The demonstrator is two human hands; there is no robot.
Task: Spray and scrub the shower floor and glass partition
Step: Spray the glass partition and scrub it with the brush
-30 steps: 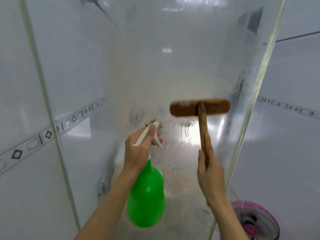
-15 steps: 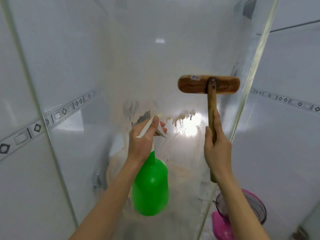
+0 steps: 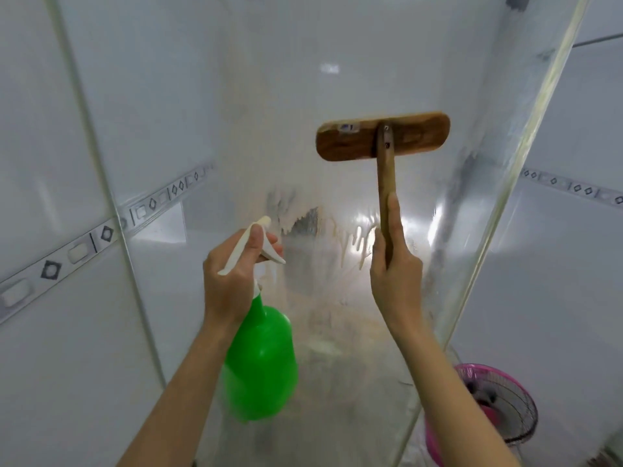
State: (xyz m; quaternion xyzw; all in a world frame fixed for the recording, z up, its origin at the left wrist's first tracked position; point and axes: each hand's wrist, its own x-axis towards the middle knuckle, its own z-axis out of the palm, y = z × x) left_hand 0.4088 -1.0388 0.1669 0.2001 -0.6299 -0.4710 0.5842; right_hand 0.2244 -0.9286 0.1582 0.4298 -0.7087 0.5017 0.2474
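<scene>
A wooden scrub brush [image 3: 383, 135] with a flat head and a straight handle is pressed against the glass partition [image 3: 303, 96], above centre right. My right hand [image 3: 396, 264] grips its handle, forefinger stretched along it. My left hand [image 3: 232, 274] grips the white trigger head of a green spray bottle [image 3: 261, 362], which hangs below the hand in front of the glass. Soapy, brownish streaks run down the glass below the brush. The shower floor behind the glass shows only as a blur.
The glass edge [image 3: 499, 197] runs diagonally down the right side. A pink fan [image 3: 495, 409] stands on the floor at the lower right. White tiled walls with a patterned border strip [image 3: 101, 234] lie on both sides.
The brush has gone up the glass and then sits a little lower and larger in view. The left hand with the bottle has stayed roughly in place. The view has shifted.
</scene>
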